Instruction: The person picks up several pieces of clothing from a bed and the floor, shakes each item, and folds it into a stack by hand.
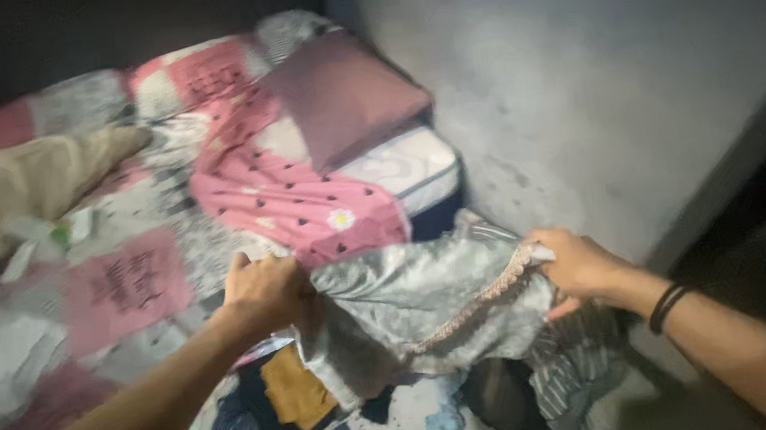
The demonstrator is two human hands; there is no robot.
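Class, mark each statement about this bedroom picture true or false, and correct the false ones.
1. Both hands grip the grey cloth. True.
2. The right hand holds the trimmed edge of the cloth. True.
3. The left hand rests on the pillow. False: it holds the cloth; the pillow lies farther back on the bed.
4. The right wrist is bare. False: it wears a dark band.
5. The pink sheet has a flower on it. True.
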